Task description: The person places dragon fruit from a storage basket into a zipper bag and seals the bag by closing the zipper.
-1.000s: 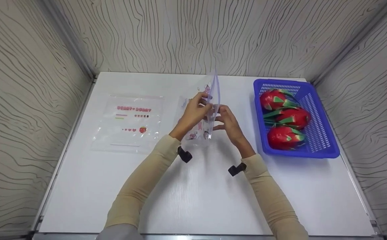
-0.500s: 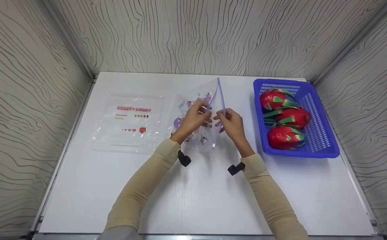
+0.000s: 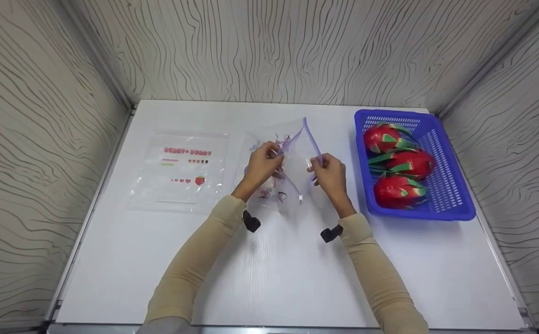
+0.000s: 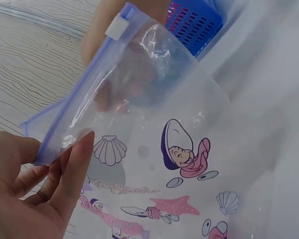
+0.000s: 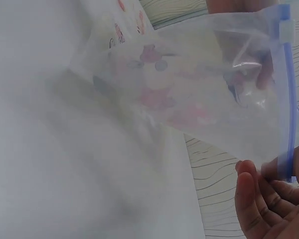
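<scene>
1. Wood-patterned walls enclose a white table.
2. Around its middle, a printed zip bag gapes.
3. Its left hand side is pinched between thumb and fingers; the right hand pinches the opposite edge.
4. Rightward, a blue basket holds red dragon fruits; leftward lies a clear bag.

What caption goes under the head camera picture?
Left hand and right hand hold a clear bag open beside a blue basket of red fruits.
</scene>
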The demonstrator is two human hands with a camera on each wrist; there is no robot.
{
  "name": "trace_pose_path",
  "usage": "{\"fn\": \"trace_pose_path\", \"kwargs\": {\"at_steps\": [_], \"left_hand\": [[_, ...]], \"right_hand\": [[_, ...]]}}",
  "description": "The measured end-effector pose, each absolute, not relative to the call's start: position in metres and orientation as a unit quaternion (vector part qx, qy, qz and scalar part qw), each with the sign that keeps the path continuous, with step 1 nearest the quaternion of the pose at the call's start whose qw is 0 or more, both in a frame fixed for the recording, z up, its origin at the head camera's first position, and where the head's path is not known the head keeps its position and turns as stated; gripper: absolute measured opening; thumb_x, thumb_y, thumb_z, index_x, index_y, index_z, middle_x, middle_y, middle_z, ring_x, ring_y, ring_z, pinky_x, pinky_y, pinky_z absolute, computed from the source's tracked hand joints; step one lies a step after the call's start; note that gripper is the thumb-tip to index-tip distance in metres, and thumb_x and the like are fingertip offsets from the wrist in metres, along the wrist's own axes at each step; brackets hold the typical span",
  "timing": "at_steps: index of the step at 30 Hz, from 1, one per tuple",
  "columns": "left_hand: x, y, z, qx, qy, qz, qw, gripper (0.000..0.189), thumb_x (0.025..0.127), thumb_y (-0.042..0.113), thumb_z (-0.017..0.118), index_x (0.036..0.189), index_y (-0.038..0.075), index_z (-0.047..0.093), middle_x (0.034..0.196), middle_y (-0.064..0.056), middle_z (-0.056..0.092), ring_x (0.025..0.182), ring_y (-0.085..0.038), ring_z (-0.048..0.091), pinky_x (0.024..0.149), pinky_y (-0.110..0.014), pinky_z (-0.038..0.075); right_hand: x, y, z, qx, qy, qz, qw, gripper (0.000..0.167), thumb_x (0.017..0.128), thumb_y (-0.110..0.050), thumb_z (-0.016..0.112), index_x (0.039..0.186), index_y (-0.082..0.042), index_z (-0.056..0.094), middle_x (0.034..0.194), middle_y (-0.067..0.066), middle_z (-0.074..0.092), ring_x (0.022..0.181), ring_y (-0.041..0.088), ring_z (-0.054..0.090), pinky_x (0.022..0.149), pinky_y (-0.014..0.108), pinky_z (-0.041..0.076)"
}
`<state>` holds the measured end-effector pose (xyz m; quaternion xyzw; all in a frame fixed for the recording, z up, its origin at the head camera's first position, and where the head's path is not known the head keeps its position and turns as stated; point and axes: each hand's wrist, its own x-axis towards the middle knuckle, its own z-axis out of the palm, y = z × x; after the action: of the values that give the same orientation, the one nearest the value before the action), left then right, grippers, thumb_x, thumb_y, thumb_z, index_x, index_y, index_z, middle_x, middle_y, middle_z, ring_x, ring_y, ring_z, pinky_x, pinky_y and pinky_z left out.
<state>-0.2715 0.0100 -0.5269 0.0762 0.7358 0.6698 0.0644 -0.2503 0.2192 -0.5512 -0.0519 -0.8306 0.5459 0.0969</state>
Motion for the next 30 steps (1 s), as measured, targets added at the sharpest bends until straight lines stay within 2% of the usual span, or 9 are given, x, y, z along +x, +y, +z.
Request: {"fn": "trace_pose_path", "kwargs": {"at_steps": [5, 11, 14, 21, 25, 30], "left_hand": [[-0.274, 0.002, -0.527, 0.058, 0.739, 0.669, 0.046, 0.012, 0.100, 0.003, 0.063, 0.111, -0.003, 0.063, 0.084, -0.004, 0.056, 0.060, -0.013, 0.065, 0.057, -0.034, 0.065], [-0.275, -0.008, -0.523, 0.026, 0.757, 0.652, 0.035, 0.013, 0.099, 0.007, 0.064, 0.110, 0.000, 0.064, 0.084, -0.004, 0.056, 0.062, -0.014, 0.066, 0.057, -0.035, 0.065], [-0.277, -0.014, -0.520, 0.014, 0.769, 0.639, 0.026, 0.012, 0.098, 0.008, 0.065, 0.108, 0.001, 0.065, 0.080, -0.004, 0.055, 0.058, -0.013, 0.065, 0.056, -0.036, 0.065], [-0.283, -0.027, -0.517, 0.009, 0.772, 0.635, -0.010, 0.009, 0.096, 0.007, 0.068, 0.101, 0.000, 0.066, 0.072, -0.003, 0.057, 0.048, -0.013, 0.064, 0.052, -0.035, 0.063], [-0.284, -0.030, -0.517, 0.016, 0.774, 0.633, -0.006, 0.008, 0.095, 0.006, 0.067, 0.099, 0.000, 0.066, 0.071, -0.003, 0.059, 0.047, -0.013, 0.063, 0.051, -0.034, 0.062], [-0.283, -0.029, -0.519, 0.023, 0.776, 0.630, 0.008, 0.009, 0.095, 0.006, 0.066, 0.100, -0.001, 0.067, 0.072, -0.002, 0.058, 0.049, -0.012, 0.064, 0.052, -0.033, 0.063]], "right_hand": [[-0.254, 0.226, -0.556, -0.063, -0.831, 0.545, 0.090, 0.018, 0.103, -0.011, 0.066, 0.101, 0.006, 0.072, 0.088, 0.025, 0.079, 0.051, 0.005, 0.064, 0.045, 0.021, 0.055], [-0.256, 0.232, -0.560, -0.079, -0.841, 0.530, 0.070, 0.018, 0.104, -0.012, 0.065, 0.102, 0.005, 0.070, 0.091, 0.026, 0.078, 0.052, 0.009, 0.065, 0.046, 0.021, 0.055], [-0.257, 0.236, -0.561, -0.085, -0.849, 0.518, 0.062, 0.018, 0.104, -0.012, 0.064, 0.101, 0.005, 0.069, 0.091, 0.025, 0.078, 0.052, 0.008, 0.065, 0.047, 0.020, 0.055], [-0.261, 0.243, -0.564, -0.102, -0.850, 0.515, 0.047, 0.015, 0.102, -0.012, 0.064, 0.106, 0.002, 0.068, 0.081, 0.017, 0.078, 0.049, 0.008, 0.065, 0.046, 0.021, 0.055], [-0.262, 0.243, -0.564, -0.094, -0.847, 0.522, 0.040, 0.015, 0.102, -0.013, 0.063, 0.110, 0.000, 0.067, 0.078, 0.015, 0.078, 0.049, 0.009, 0.065, 0.046, 0.022, 0.055], [-0.262, 0.242, -0.566, -0.072, -0.849, 0.522, 0.035, 0.016, 0.103, -0.015, 0.065, 0.110, -0.002, 0.069, 0.083, 0.020, 0.079, 0.051, 0.011, 0.066, 0.046, 0.022, 0.056]]}}
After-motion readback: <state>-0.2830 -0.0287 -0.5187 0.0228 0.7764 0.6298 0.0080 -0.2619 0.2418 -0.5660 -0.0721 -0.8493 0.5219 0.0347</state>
